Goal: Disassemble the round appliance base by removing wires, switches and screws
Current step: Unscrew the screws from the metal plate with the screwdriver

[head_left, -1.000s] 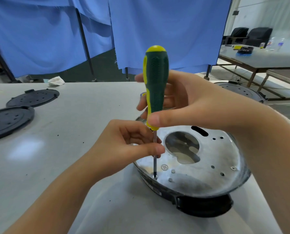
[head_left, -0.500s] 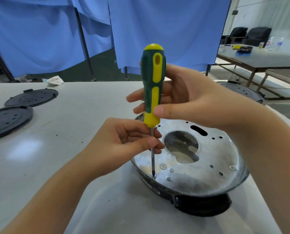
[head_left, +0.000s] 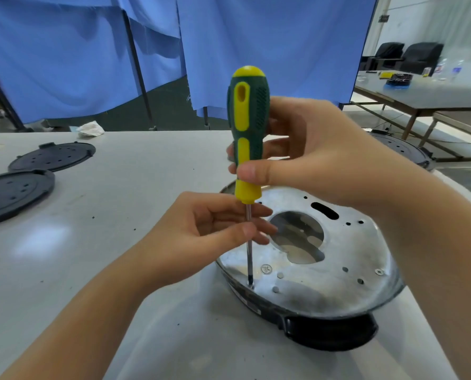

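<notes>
I see the screwdriver (head_left: 248,133) upright at frame centre, tip seated in a screw (head_left: 250,284) at the lower-left rim of the base (head_left: 324,283), which sits lower right of centre on the table (head_left: 119,187). The right hand (head_left: 319,154) wraps the green-yellow handle, thumb pressed on the lower yellow band, fingers curled behind. The left hand (head_left: 206,229) pinches the bare shaft between thumb and fingertips, steadying it.

Change over the last second: the handle has rotated, its yellow stripe now facing me where it showed mostly green before, and the right grip has reset. The tip stays in the same screw. I read that as turning in progress, screw not out yet.

Two more screws (head_left: 266,268) show on the plate, one just right of the tip, one at far right. Two black covers (head_left: 51,156) lie at upper left.
</notes>
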`<state>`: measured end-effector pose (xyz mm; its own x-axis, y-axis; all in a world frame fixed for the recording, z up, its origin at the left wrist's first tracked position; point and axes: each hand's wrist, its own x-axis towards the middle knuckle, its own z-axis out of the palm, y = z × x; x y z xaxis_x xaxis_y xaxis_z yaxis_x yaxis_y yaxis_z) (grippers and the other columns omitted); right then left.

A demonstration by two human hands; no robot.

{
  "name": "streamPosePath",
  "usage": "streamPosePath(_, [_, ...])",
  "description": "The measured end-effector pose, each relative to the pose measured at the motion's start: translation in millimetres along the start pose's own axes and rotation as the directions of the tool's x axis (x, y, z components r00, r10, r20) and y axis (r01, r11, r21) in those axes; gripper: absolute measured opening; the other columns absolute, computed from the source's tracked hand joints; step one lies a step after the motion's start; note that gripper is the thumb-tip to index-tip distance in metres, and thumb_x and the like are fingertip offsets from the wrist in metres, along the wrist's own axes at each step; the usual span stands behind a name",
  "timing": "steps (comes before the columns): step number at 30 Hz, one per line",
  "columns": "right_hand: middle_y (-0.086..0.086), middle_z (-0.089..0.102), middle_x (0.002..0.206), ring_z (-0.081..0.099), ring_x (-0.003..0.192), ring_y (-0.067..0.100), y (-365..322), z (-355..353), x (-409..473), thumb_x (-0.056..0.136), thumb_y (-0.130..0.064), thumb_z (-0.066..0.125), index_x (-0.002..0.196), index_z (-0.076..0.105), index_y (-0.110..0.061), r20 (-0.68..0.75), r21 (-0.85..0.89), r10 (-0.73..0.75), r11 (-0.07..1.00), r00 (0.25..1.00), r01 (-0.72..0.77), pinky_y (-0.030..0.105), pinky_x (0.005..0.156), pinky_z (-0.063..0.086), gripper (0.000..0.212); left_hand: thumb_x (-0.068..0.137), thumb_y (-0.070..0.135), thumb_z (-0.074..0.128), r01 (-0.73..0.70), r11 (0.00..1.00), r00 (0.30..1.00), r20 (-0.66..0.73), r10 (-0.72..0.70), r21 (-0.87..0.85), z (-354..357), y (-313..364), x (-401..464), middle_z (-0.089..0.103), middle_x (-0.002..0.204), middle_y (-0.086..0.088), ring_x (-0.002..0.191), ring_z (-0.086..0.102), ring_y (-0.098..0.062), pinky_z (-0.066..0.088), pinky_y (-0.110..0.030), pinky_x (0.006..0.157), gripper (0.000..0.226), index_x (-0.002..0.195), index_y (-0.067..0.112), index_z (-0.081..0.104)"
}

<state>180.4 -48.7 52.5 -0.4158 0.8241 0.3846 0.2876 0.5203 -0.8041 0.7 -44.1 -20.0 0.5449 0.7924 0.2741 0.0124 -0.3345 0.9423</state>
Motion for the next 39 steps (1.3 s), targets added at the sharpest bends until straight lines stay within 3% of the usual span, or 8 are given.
streamPosePath(6, [0.011,0.068,0.110,0.069,0.098,0.023,-2,-6,-3,0.081,0.007,0.063,0.130,0.046,-0.010,0.133,0.229,0.008,0.973,0.991,-0.039,0.033,0.080,0.057,0.055,0.063,0.019,0.079,-0.027,1.000,0.993,-0.117,0.028,0.007,2,0,2,0.075,0.074,-0.006,0.068,0.074,-0.023,0.056,-0.020,0.066,0.018,0.079,0.012,0.075])
streamPosePath(11, [0.011,0.064,0.110,0.070,0.088,0.020,-3,2,0,0.075,-0.017,0.079,0.126,0.053,-0.018,0.026,-0.002,0.024,1.000,0.999,-0.024,0.037,0.082,0.058,0.058,0.051,0.024,0.082,-0.069,0.997,0.973,-0.217,0.075,0.036,3,-3,6,0.073,0.066,-0.004,0.060,0.072,-0.022,0.055,-0.020,0.061,0.026,0.070,0.009,0.071])
streamPosePath(17, [-0.004,0.066,0.107,0.071,0.090,0.012,3,-4,0,0.076,-0.032,0.078,0.128,0.054,-0.025,0.008,-0.075,0.109,0.991,0.994,-0.108,0.037,0.085,0.056,0.058,0.052,0.029,0.086,-0.069,0.997,0.963,-0.258,0.077,0.038,0,-6,8,0.073,0.067,-0.004,0.060,0.072,-0.025,0.055,-0.023,0.061,0.023,0.069,0.021,0.072])
streamPosePath(19, [-0.011,0.066,0.103,0.068,0.089,0.003,7,-9,1,0.074,-0.041,0.076,0.123,0.056,-0.030,-0.001,-0.254,0.171,0.953,0.985,-0.166,0.027,0.082,0.056,0.054,0.052,0.030,0.085,-0.075,0.997,0.946,-0.314,0.082,0.034,-2,-8,10,0.073,0.066,-0.004,0.060,0.072,-0.025,0.056,-0.024,0.060,0.021,0.067,0.023,0.071])
streamPosePath(22, [-0.017,0.067,0.082,0.063,0.074,-0.005,8,-12,-1,0.076,-0.039,0.073,0.092,0.066,-0.034,0.068,-0.491,0.231,0.855,0.971,-0.169,0.007,0.061,0.049,0.018,0.056,0.033,0.079,-0.046,0.997,0.927,-0.369,0.066,0.063,-5,-14,13,0.073,0.067,-0.002,0.060,0.072,-0.023,0.057,-0.025,0.060,0.016,0.067,0.025,0.072])
streamPosePath(28, [-0.016,0.064,0.066,0.058,0.061,-0.006,19,25,-7,0.078,-0.028,0.074,0.079,0.068,-0.034,0.411,-0.649,0.444,0.756,0.797,-0.086,0.005,0.049,0.042,0.008,0.057,0.039,0.076,-0.004,0.994,0.925,-0.376,0.044,0.105,-6,-21,16,0.073,0.066,0.001,0.058,0.072,-0.016,0.053,-0.016,0.057,0.020,0.069,0.024,0.071])
streamPosePath(32, [-0.017,0.058,0.055,0.054,0.054,-0.002,24,39,-9,0.079,-0.018,0.069,0.076,0.066,-0.030,0.445,-0.660,0.467,0.748,0.764,-0.073,0.004,0.043,0.037,0.013,0.059,0.033,0.077,-0.001,0.997,0.932,-0.360,0.030,0.079,-8,-24,17,0.072,0.065,0.001,0.056,0.071,-0.014,0.051,-0.014,0.055,0.013,0.068,0.025,0.072])
streamPosePath(39, [-0.012,0.060,0.065,0.055,0.062,0.004,22,43,-4,0.083,-0.015,0.063,0.084,0.067,-0.020,0.490,-0.686,0.533,0.724,0.690,-0.073,0.009,0.049,0.041,0.007,0.073,0.011,0.078,0.000,0.994,0.944,-0.328,0.037,0.113,-11,-27,16,0.070,0.060,0.004,0.054,0.069,-0.010,0.049,-0.011,0.054,0.014,0.071,0.021,0.069])
